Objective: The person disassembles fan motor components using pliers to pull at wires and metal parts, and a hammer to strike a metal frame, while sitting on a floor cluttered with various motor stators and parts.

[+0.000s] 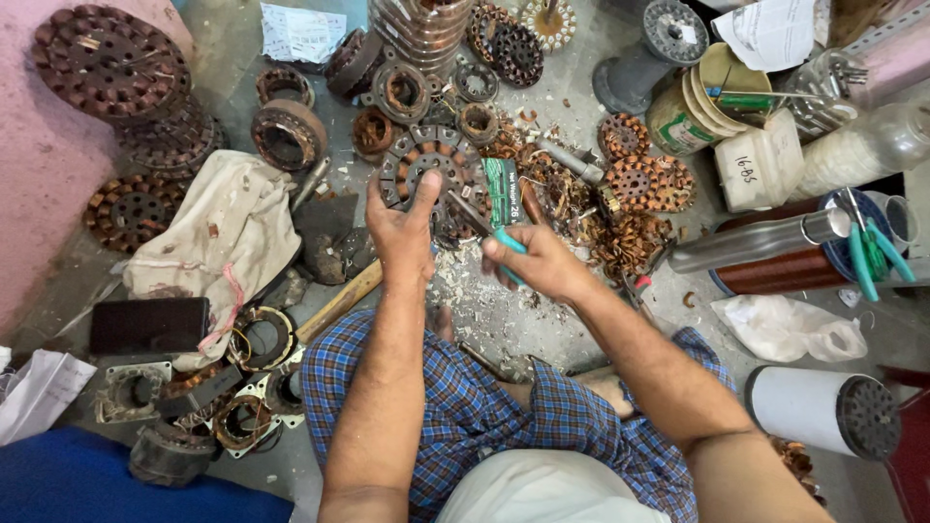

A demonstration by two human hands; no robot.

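Left hand (402, 228) grips stator (431, 174) | right hand (533, 261) holds green-handled tool (489, 230) | risk: tool slips, nicks fingers.

A round grey stator (431, 169) with copper-wound slots lies flat on the littered floor (572, 107), ahead of the crossed legs. A teal-handled screwdriver (489, 230) slants across its right rim.
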